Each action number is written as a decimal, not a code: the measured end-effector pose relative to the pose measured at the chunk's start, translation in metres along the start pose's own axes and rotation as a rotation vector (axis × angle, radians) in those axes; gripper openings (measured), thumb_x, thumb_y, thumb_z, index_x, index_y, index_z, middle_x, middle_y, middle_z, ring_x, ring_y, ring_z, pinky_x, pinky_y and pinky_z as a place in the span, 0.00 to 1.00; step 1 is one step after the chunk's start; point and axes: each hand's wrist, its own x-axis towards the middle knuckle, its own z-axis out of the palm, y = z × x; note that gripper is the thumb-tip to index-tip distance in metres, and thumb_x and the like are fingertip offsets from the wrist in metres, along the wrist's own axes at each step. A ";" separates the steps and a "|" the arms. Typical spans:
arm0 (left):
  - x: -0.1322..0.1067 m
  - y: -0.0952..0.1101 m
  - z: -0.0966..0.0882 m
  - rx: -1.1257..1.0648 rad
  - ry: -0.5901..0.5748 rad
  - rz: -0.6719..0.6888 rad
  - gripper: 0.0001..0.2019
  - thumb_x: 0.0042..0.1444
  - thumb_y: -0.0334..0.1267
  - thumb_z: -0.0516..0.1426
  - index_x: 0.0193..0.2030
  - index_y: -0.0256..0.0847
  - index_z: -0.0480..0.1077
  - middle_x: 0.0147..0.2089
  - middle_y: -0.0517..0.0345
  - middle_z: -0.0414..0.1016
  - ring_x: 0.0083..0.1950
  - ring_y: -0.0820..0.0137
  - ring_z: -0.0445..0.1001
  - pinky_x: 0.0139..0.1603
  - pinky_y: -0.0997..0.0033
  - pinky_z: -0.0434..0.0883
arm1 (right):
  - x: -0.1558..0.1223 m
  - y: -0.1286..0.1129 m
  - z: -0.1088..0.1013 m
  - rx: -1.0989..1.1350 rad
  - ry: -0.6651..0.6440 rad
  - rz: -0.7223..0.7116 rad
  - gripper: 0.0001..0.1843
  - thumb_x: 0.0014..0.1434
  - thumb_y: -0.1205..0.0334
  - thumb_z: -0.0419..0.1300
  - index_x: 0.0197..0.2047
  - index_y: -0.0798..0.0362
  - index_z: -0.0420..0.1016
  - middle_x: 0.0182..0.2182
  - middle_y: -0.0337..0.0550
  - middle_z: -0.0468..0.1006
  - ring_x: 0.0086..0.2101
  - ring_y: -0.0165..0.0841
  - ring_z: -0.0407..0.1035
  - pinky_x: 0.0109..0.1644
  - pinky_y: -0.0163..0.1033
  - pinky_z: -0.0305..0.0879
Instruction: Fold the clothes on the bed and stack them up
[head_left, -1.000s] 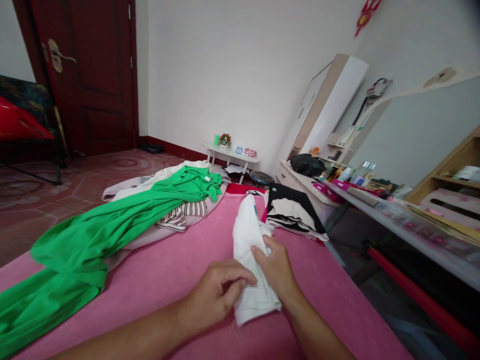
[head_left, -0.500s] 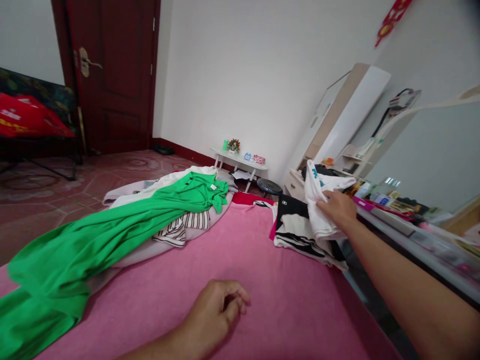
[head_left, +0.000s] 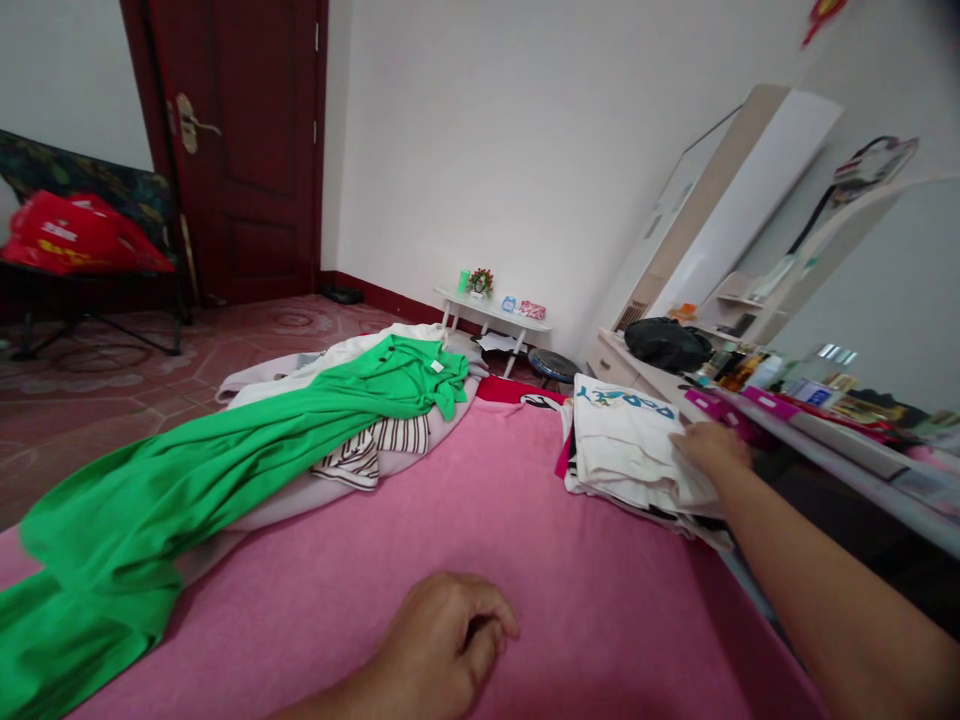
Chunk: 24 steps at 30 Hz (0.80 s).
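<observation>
My right hand [head_left: 711, 450] reaches out to the right and lies on a folded white shirt with blue print [head_left: 626, 440], which tops a small stack of folded clothes [head_left: 660, 505] at the right edge of the pink bed cover [head_left: 480, 530]. The fingers rest flat on the cloth. My left hand [head_left: 442, 645] sits near me on the pink cover, fingers loosely curled, holding nothing. A long green garment [head_left: 225, 455] lies across a heap of unfolded clothes, with a striped piece [head_left: 379, 445] under it, to the left.
A cluttered desk [head_left: 825, 420] with a black bag [head_left: 664, 342] runs along the right. A small white table [head_left: 491, 312] stands by the far wall. A dark red door [head_left: 240, 150] and a bench with a red bag [head_left: 75, 240] are at the left.
My right hand carried the folded white shirt from the middle of the bed to the right and laid it on the stack. My left hand let go and stayed on the cover.
</observation>
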 end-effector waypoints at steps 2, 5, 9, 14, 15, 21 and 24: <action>0.000 0.000 0.000 0.016 0.004 -0.002 0.14 0.50 0.26 0.52 0.35 0.44 0.77 0.33 0.63 0.78 0.35 0.72 0.74 0.36 0.77 0.65 | -0.019 -0.011 0.009 -0.048 -0.015 0.008 0.32 0.55 0.44 0.55 0.56 0.56 0.71 0.58 0.69 0.63 0.54 0.59 0.61 0.47 0.59 0.61; -0.001 0.000 0.001 0.025 0.002 -0.002 0.14 0.49 0.25 0.52 0.35 0.43 0.77 0.32 0.63 0.78 0.34 0.73 0.74 0.37 0.77 0.65 | -0.045 -0.022 0.032 -0.027 -0.192 -0.111 0.35 0.61 0.40 0.43 0.67 0.47 0.54 0.67 0.54 0.49 0.63 0.52 0.48 0.58 0.61 0.51; -0.002 0.001 0.000 0.015 0.016 0.002 0.15 0.48 0.24 0.52 0.35 0.42 0.77 0.32 0.63 0.78 0.34 0.74 0.74 0.37 0.78 0.65 | -0.053 -0.021 0.052 0.002 -0.488 -0.066 0.38 0.63 0.42 0.38 0.70 0.55 0.42 0.66 0.57 0.50 0.64 0.46 0.47 0.63 0.54 0.48; -0.004 0.001 0.000 -0.015 0.030 0.013 0.15 0.47 0.24 0.51 0.34 0.41 0.77 0.32 0.62 0.78 0.33 0.74 0.74 0.35 0.79 0.66 | -0.080 -0.024 0.040 -0.046 -0.375 0.021 0.37 0.63 0.40 0.36 0.69 0.51 0.47 0.64 0.59 0.55 0.60 0.55 0.54 0.57 0.64 0.51; -0.004 0.001 0.000 -0.019 0.029 0.017 0.16 0.47 0.24 0.51 0.34 0.41 0.77 0.32 0.62 0.78 0.33 0.74 0.74 0.35 0.79 0.66 | -0.094 -0.026 0.038 -0.067 -0.290 0.017 0.36 0.63 0.42 0.35 0.69 0.51 0.49 0.64 0.58 0.55 0.60 0.55 0.53 0.57 0.64 0.50; -0.008 -0.001 0.000 0.006 0.006 0.026 0.16 0.48 0.26 0.50 0.35 0.40 0.78 0.31 0.61 0.78 0.32 0.73 0.75 0.33 0.79 0.67 | -0.185 -0.037 0.041 -0.086 0.088 -0.085 0.34 0.65 0.50 0.33 0.68 0.62 0.49 0.67 0.60 0.47 0.65 0.51 0.40 0.62 0.60 0.41; -0.009 0.000 -0.002 0.026 -0.023 0.033 0.16 0.49 0.28 0.50 0.37 0.40 0.78 0.33 0.60 0.79 0.33 0.73 0.76 0.33 0.78 0.67 | -0.204 -0.047 0.040 -0.065 0.008 -0.025 0.38 0.64 0.46 0.35 0.68 0.64 0.48 0.67 0.60 0.43 0.65 0.54 0.36 0.60 0.63 0.44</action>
